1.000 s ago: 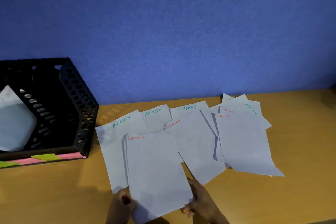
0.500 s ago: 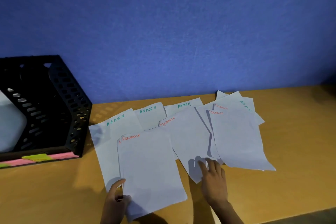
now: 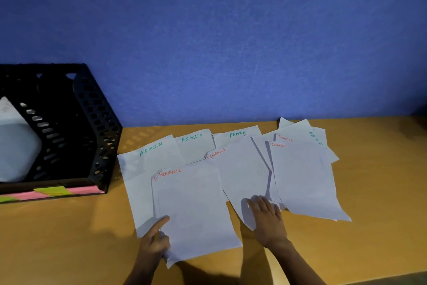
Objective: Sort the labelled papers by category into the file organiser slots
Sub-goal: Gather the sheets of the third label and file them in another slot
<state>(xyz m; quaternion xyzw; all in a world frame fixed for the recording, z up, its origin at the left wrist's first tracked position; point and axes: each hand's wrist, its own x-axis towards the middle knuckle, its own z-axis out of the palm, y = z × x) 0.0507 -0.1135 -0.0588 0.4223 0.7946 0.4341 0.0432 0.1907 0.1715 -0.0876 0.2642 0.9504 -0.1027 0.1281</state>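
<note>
White labelled papers lie spread on the wooden desk (image 3: 381,169). My left hand (image 3: 154,242) grips the lower left corner of a small FINANCE stack (image 3: 194,210), one finger on top. My right hand (image 3: 268,217) rests flat, fingers straight, on the bottom edge of the middle FINANCE sheet (image 3: 242,173). Two more FINANCE sheets (image 3: 300,176) overlap to the right. Three ADMIN sheets (image 3: 150,153) lie behind in a row, and another ADMIN sheet (image 3: 315,138) sits at the far right. The black file organiser (image 3: 92,123) stands at the left.
One organiser slot holds a white paper (image 3: 13,146). Pink and green sticky labels (image 3: 53,192) run along its front edge. A blue wall (image 3: 231,42) rises right behind the desk. Bare desk shows at the right and near the front left.
My right hand let go of the FINANCE stack and moved right onto the middle FINANCE sheet. My left hand kept its hold on the stack, which shifted slightly.
</note>
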